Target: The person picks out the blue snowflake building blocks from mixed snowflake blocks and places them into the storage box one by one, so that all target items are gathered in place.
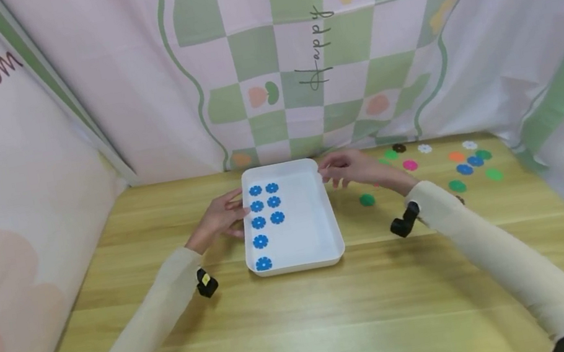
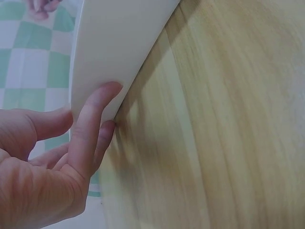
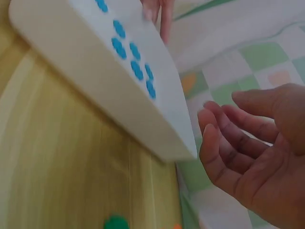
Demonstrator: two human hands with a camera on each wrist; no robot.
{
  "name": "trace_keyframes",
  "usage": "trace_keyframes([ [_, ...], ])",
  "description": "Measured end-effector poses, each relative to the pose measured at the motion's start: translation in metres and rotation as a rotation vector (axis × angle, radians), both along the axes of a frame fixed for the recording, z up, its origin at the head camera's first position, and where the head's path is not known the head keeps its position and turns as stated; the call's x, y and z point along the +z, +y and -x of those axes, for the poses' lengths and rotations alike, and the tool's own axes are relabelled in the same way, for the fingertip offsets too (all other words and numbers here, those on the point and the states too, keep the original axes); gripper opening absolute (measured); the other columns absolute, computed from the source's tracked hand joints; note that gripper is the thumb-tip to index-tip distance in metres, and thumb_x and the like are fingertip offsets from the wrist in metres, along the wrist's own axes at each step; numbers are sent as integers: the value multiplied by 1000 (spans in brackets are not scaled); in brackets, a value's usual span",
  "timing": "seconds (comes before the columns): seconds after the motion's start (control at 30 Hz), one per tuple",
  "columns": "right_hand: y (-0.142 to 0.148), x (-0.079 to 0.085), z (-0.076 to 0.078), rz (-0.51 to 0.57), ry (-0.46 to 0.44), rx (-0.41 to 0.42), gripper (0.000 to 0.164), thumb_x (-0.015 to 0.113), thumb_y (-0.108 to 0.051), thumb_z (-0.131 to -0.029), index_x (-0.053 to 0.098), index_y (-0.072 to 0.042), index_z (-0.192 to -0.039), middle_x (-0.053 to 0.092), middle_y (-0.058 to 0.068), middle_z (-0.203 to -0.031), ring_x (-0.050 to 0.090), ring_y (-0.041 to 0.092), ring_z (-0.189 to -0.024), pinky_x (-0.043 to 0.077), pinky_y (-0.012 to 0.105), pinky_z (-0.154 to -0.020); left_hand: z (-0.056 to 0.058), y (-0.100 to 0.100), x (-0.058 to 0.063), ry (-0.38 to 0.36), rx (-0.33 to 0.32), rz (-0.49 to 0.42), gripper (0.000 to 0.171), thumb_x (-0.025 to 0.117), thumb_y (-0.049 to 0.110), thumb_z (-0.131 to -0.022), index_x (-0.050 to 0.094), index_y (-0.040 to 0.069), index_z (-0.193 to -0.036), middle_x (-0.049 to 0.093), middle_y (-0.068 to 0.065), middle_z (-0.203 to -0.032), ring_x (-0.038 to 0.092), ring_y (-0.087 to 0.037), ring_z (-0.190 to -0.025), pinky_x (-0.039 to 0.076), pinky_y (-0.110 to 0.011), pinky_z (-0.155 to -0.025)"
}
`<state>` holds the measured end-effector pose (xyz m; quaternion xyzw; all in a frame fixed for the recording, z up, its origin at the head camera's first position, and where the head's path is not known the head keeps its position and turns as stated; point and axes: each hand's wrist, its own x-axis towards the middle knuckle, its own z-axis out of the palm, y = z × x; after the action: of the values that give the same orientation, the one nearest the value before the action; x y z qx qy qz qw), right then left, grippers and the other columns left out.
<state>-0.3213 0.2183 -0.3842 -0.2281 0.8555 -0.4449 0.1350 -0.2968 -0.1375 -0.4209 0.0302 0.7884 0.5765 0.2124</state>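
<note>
A white tray (image 1: 311, 240) lies on the table, holding several blue flower-shaped discs (image 1: 259, 222). They form a longer column along the left wall and a shorter one beside it. My left hand (image 1: 221, 217) rests at the tray's left side; in the left wrist view its fingertips (image 2: 112, 88) touch the outer wall and the thumb is at the rim. At the far right corner of the tray is my right hand (image 1: 350, 168). Its fingers (image 3: 209, 143) are loosely bent beside the tray wall, with nothing seen between them and the thumb.
Loose flower discs in several colours lie on the table to the right, among them a green disc (image 1: 367, 200), a pink disc (image 1: 410, 165) and a white disc (image 1: 469, 145). Behind the wooden table (image 1: 297, 324) hangs a checked curtain (image 1: 303, 40).
</note>
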Motion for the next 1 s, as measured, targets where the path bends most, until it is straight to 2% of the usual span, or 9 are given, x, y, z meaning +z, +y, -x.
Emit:
trace_keyframes([
  [0.17, 40, -4, -6, -25, 69, -17, 31, 58, -11, -108, 60, 9, -132, 65, 34, -120, 70, 38, -93, 67, 43, -75, 0, 0, -1, -1, 2, -4, 70, 59, 6, -106, 24, 13, -167, 37, -22, -165, 60, -44, -132, 69, -37, -79],
  [0.27, 63, -6, -12, -90, 103, -60, 34, 58, -14, -109, 59, 7, -135, 65, 31, -127, 69, 36, -104, 64, 34, -84, 1, 0, -1, -3, 7, -2, 70, 59, 6, -106, 25, 14, -167, 37, -21, -166, 60, -44, -132, 69, -36, -79],
  [0.4, 91, -8, -16, -130, 121, -114, 39, 58, -15, -109, 56, 8, -140, 63, 29, -133, 67, 34, -112, 63, 32, -89, 1, -1, -1, -1, 4, -1, 70, 59, 6, -106, 26, 14, -167, 38, -21, -166, 60, -44, -132, 69, -36, -79],
  [0.5, 114, -12, -15, -116, 107, -146, 43, 57, -15, -109, 53, 11, -142, 60, 33, -134, 69, 31, -107, 66, 37, -87, 1, -1, -1, 0, 0, -5, 69, 59, 6, -107, 25, 13, -167, 38, -21, -166, 60, -44, -133, 68, -37, -80],
  [0.63, 147, -20, -13, -155, 112, -196, 46, 57, -19, -110, 50, 11, -145, 58, 32, -135, 68, 19, -105, 66, 32, -89, 0, -1, -1, -3, -3, -12, 69, 59, 7, -107, 25, 13, -167, 37, -21, -166, 59, -44, -133, 68, -37, -80],
  [0.73, 172, -26, -13, -195, 120, -243, 48, 57, -20, -110, 48, 10, -145, 57, 33, -136, 66, 15, -105, 64, 28, -88, 0, -1, -1, -6, -3, -11, 69, 59, 7, -107, 25, 13, -167, 37, -21, -166, 59, -43, -133, 68, -38, -80],
  [0.87, 202, -32, -17, -239, 146, -316, 47, 57, -22, -110, 51, 10, -143, 57, 36, -136, 63, 5, -100, 60, 19, -81, 0, -1, -1, -9, -3, -8, 69, 59, 8, -107, 25, 14, -167, 37, -21, -166, 60, -43, -132, 69, -37, -80],
  [1.0, 229, -34, -24, -310, 184, -372, 47, 57, -29, -110, 55, 7, -140, 62, 36, -131, 59, -4, -92, 58, 16, -74, 0, -2, 0, -6, -10, -21, 69, 59, 8, -107, 25, 14, -167, 37, -21, -166, 60, -44, -132, 69, -37, -80],
])
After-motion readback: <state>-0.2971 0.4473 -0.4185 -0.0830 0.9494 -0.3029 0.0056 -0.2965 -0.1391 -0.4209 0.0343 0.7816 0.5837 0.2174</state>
